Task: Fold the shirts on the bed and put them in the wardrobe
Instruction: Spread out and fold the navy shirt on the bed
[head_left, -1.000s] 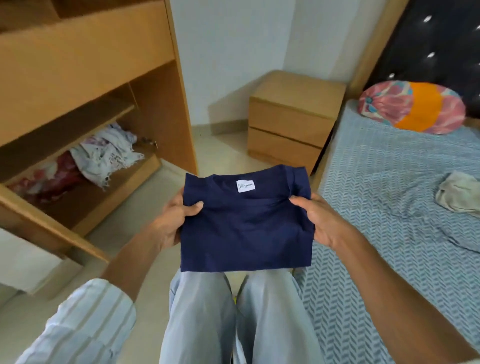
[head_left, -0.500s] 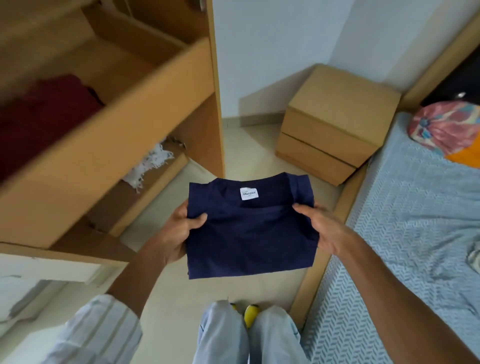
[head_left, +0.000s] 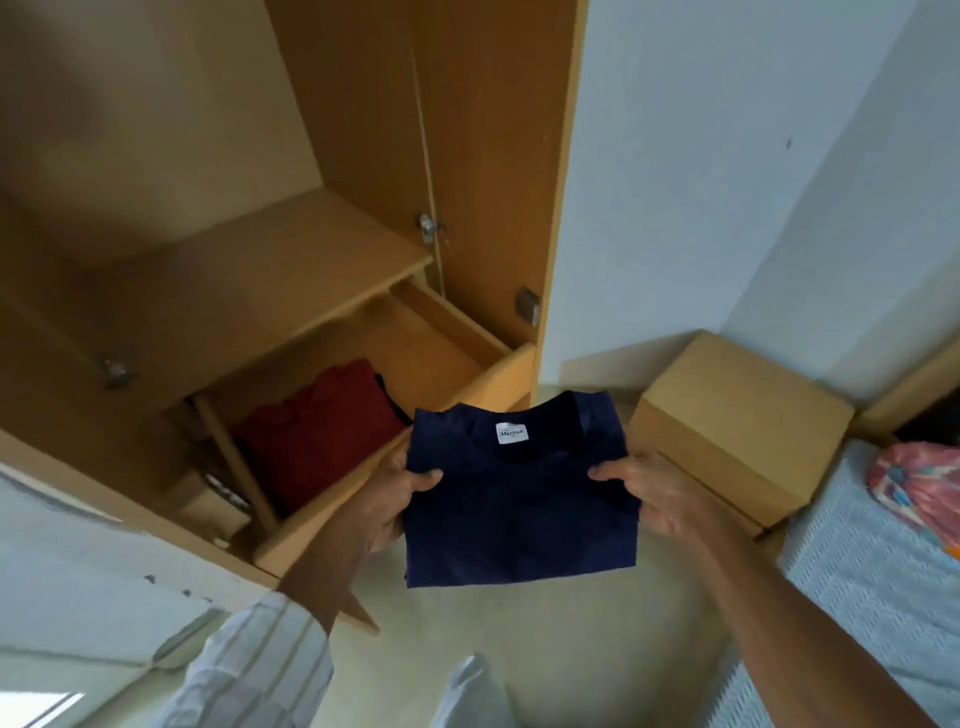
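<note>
Navy folded cotton shirt (head_left: 519, 493) pinched flat at both side edges, left hand (head_left: 387, 501) and right hand (head_left: 657, 491), just before open wooden wardrobe drawer (head_left: 395, 467); keep level, lower beside folded red garment (head_left: 317, 426).

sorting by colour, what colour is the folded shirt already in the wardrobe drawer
Dark red, seen in the head view.

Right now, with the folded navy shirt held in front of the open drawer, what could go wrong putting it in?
The folded navy shirt is held only at its side edges by the left hand and right hand, so it may sag and unfold. Its lower edge could catch on the drawer front. Set down carelessly, it could rumple the red shirt already inside.
</note>
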